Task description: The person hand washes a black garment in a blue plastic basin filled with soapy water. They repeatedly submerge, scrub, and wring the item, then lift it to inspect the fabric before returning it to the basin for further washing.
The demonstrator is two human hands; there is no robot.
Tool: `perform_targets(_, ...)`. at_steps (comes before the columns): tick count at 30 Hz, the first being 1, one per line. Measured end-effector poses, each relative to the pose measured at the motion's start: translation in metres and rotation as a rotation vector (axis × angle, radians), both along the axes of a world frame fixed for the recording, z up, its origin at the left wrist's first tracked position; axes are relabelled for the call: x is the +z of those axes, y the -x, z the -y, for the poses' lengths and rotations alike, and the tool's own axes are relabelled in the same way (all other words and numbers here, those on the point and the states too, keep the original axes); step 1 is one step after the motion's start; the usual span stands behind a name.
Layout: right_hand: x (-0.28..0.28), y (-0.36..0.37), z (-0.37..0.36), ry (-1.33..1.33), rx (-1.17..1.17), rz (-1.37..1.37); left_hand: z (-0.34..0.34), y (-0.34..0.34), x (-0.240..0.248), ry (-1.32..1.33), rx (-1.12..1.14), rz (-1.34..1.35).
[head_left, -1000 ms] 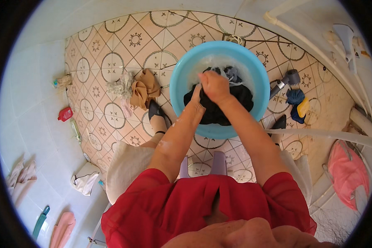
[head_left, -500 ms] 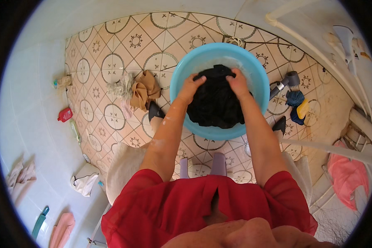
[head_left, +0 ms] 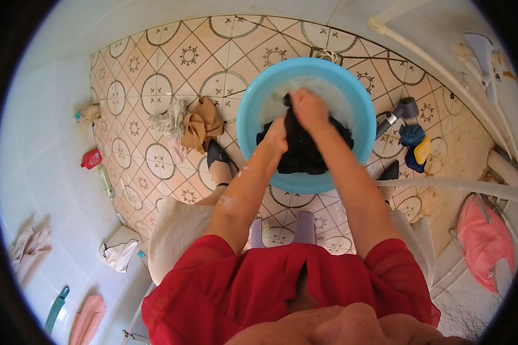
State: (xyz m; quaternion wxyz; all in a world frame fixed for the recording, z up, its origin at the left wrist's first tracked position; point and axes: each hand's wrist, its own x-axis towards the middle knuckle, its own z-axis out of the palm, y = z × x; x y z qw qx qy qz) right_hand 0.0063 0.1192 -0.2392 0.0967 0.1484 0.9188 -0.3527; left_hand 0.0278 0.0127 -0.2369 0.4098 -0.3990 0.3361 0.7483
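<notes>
A round light-blue basin (head_left: 249,103) stands on the floor in front of me, with cloudy, sudsy water (head_left: 334,95) showing at its far side. Bunched in it is a wet black garment (head_left: 305,152); its exact kind I cannot make out. My right hand (head_left: 309,109), a little blurred, grips a raised fold of it near the basin's middle. Just below and to the left, my left hand (head_left: 277,135) is closed on another part of the cloth, its fingers partly hidden. The two hands are close together, almost touching.
Left of the basin lie brown cloth (head_left: 203,123) and pale cloth (head_left: 170,122). To its right are a grey-headed brush (head_left: 407,108), dark blue cloths (head_left: 411,136) and a yellow piece (head_left: 422,150). A red bottle (head_left: 91,159) stands by the left wall. A pale hose (head_left: 454,184) runs in from the right.
Both hands have come together from the garment's two sides. The right moved left, pulling up a fold; the left came nearer me. The cloth shifted nearer, uncovering more water.
</notes>
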Motion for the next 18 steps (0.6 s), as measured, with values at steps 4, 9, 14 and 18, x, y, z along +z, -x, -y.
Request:
perform_targets(4,-0.061,0.015,-0.075,0.324,-0.404,0.074,0.030,0.017,0.009,-0.015,0.345,-0.005)
perform_targets(9,-0.039,-0.022,-0.039,0.071,0.250,0.149,0.041,0.013,-0.020,0.001,0.232,-0.104)
perform_targets(14,-0.023,-0.034,-0.029,0.329,-0.036,0.051,0.026,0.014,-0.003,0.073,0.236,-0.113)
perform_targets(18,0.079,-0.078,0.047,0.376,0.201,-0.219,0.035,0.016,-0.026,-0.089,0.062,-0.107)
